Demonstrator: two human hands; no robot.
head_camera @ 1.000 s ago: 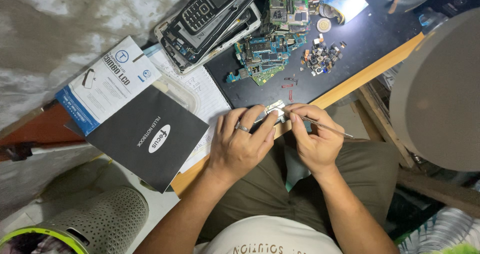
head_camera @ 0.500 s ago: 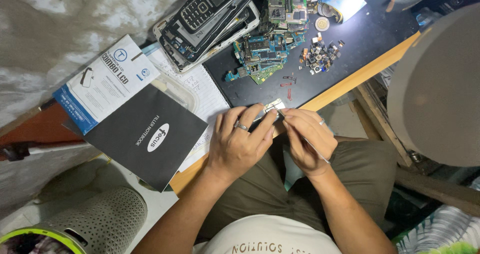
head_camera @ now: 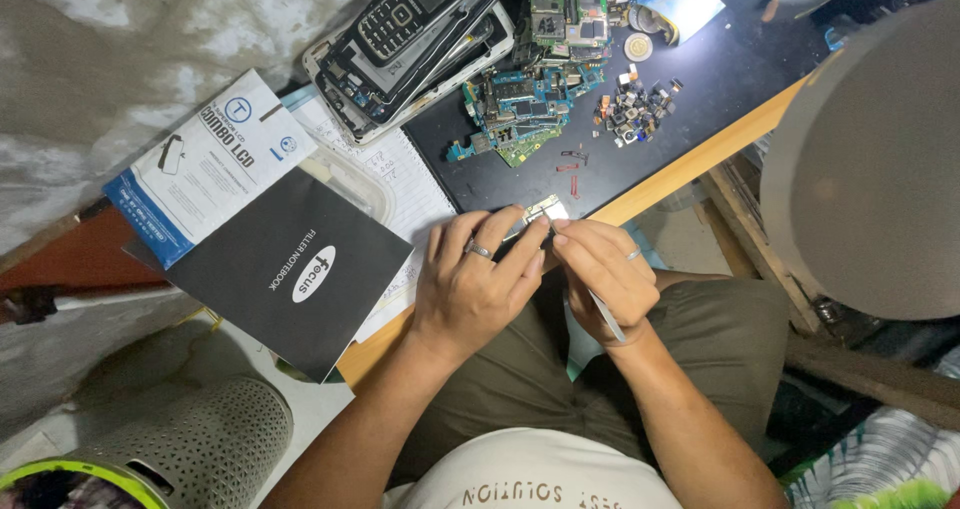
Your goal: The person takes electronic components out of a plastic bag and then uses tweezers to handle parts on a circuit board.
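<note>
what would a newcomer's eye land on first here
Two hands meeting at the dark table's near edge: the left hand pinches a small metal part, the right hand works it with a thin tool. Beyond lie green circuit boards and stacked phone shells; a black notebook lies left.

Both our forearms come up from the bottom of the frame and meet just below centre. Our left hand [head_camera: 478, 289] sits palm down, a ring on one finger, fingers stretched up and to the right. Our right hand [head_camera: 602, 274] is curled tight, fingertips pinched together right against the left fingertips, also with a ring. Wrists bent slightly inward, elbows apart.
</note>
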